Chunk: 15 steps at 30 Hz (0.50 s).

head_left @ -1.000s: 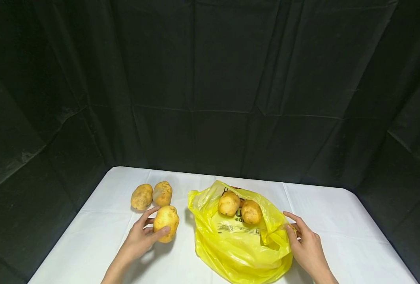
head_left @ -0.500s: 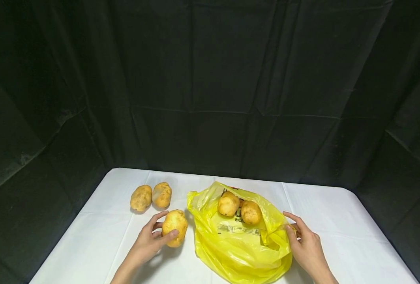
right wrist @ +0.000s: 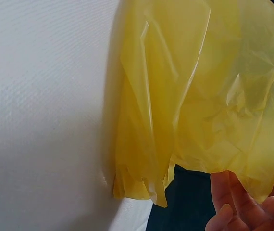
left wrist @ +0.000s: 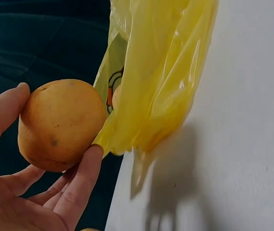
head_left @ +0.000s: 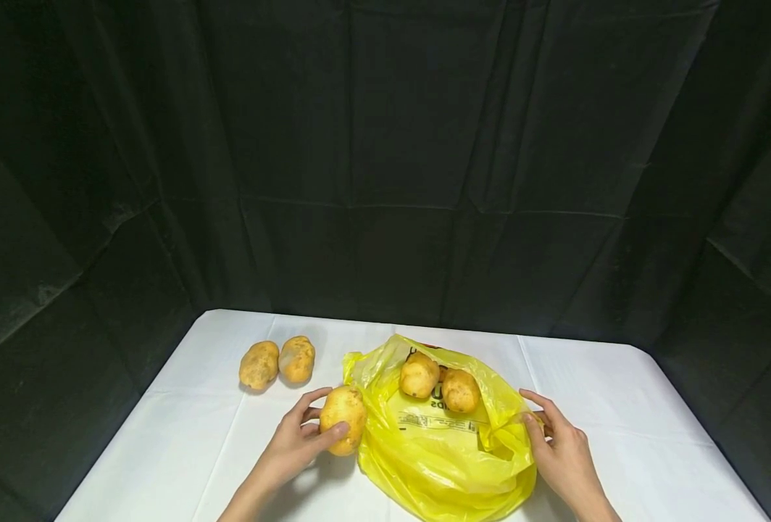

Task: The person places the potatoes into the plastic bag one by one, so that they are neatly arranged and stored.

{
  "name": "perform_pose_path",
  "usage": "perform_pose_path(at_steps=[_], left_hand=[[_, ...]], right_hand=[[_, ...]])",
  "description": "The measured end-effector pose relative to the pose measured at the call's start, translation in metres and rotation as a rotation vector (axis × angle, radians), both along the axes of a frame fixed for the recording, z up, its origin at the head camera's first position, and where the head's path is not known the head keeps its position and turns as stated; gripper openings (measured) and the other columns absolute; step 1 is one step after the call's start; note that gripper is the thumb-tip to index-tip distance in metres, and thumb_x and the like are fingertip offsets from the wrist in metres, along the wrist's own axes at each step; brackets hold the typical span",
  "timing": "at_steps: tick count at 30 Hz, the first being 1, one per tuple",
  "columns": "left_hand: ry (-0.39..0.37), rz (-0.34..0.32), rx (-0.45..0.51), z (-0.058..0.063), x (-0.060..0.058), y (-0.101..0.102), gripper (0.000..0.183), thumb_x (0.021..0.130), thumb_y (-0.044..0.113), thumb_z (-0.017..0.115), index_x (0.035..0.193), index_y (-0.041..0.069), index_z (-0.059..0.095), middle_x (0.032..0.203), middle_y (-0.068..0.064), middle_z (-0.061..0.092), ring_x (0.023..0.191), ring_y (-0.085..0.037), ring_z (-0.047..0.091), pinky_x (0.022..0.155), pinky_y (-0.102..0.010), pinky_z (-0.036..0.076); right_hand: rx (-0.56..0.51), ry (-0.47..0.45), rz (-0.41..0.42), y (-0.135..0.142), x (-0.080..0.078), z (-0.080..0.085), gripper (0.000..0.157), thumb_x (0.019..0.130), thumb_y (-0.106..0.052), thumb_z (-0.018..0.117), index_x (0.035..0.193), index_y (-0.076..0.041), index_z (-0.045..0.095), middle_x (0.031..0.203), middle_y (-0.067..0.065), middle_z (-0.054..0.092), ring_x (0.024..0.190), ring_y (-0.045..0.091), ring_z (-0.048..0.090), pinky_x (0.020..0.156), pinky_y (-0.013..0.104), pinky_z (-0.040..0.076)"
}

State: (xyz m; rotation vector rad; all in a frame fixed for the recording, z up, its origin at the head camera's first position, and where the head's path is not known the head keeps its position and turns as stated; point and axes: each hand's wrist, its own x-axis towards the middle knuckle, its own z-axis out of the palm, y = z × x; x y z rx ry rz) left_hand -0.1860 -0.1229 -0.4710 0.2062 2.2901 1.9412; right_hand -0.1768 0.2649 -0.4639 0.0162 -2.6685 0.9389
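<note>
My left hand (head_left: pixel 298 441) grips a potato (head_left: pixel 344 420) between thumb and fingers, raised over the table at the left edge of a yellow plastic bag (head_left: pixel 444 464). In the left wrist view, that potato (left wrist: pixel 62 125) overlaps the edge of the bag (left wrist: pixel 161 72). The bag gapes, and two potatoes lie inside it, one on the left (head_left: pixel 419 375) and one on the right (head_left: pixel 461 391). At the bag's right side my right hand (head_left: pixel 563 453) pinches the edge of the plastic. The right wrist view shows its fingers (right wrist: pixel 242 202) at the bag's lower corner.
Two more potatoes, a left one (head_left: pixel 259 365) and a right one (head_left: pixel 297 359), lie side by side on the white-covered table (head_left: pixel 183 435), behind and left of my left hand. Black cloth (head_left: pixel 398 174) hangs behind the table and along both sides.
My left hand has carried its potato rightward and slightly nearer to me, from beside the two loose potatoes to the bag's left edge. The right hand and bag have stayed in place.
</note>
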Motion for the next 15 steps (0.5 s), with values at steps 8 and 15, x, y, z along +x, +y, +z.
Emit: perform_pose_path(at_steps=[8, 15], left_hand=[[0.022, -0.046, -0.002, 0.004, -0.004, 0.015, 0.068, 0.086, 0.031, 0.076, 0.142, 0.010, 0.043, 0.112, -0.012, 0.060, 0.087, -0.020, 0.064, 0.074, -0.030, 0.050], [0.036, -0.087, 0.000, 0.008, -0.007, 0.028, 0.068, 0.087, 0.031, 0.076, 0.142, 0.010, 0.043, 0.112, -0.010, 0.060, 0.089, -0.019, 0.063, 0.075, -0.031, 0.049]], right_hand=[[-0.003, -0.045, -0.011, 0.000, 0.000, 0.002, 0.038, 0.100, -0.007, 0.053, 0.137, -0.012, 0.050, 0.109, 0.022, 0.068, 0.083, 0.025, 0.068, 0.065, 0.031, 0.053], [0.002, -0.027, -0.002, 0.001, 0.001, 0.002, 0.037, 0.100, -0.007, 0.053, 0.137, -0.011, 0.051, 0.109, 0.023, 0.068, 0.083, 0.026, 0.069, 0.065, 0.032, 0.054]])
